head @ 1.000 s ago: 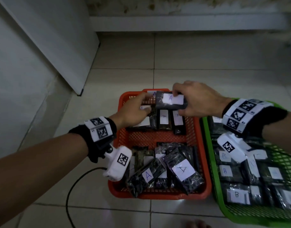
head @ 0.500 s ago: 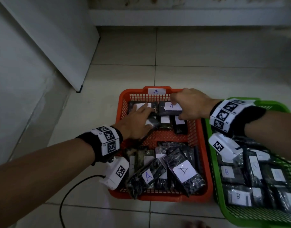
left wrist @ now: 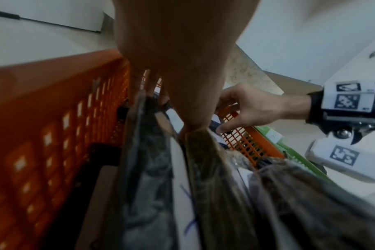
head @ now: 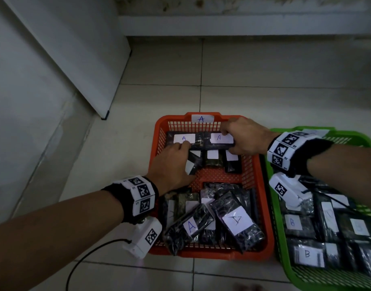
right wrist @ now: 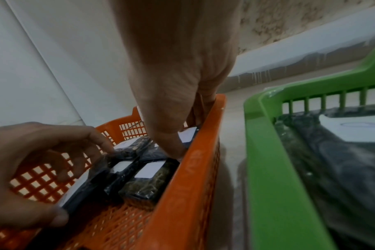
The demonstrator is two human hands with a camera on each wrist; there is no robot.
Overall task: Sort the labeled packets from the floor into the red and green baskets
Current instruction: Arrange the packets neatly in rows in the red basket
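Note:
The red basket (head: pixel 211 254), tagged A at its far wall, holds dark packets with white labels. My right hand (head: pixel 227 141) pinches a packet labelled A (head: pixel 214 141) lying flat at the far right of the basket, fingers on its far edge and thumb on its near edge. My left hand (head: pixel 180 152) reaches in beside it. Its fingertips touch a second A packet (head: pixel 184 138) at the far left. In the right wrist view its thumb and fingers grip a tilted packet (right wrist: pixel 79 187). The green basket (head: pixel 359 137) of B packets stands to the right.
More A packets (head: pixel 237 221) are piled at the near end of the red basket, with bare mesh floor (head: pixel 218 175) in the middle. A white wall panel (head: pixel 75 59) stands at the left. A black cable (head: pixel 85 259) trails on the tiled floor.
My right hand has lowered the A packet from above the basket onto its far right end. My left hand has let go of that packet and dropped onto the packets at the far left.

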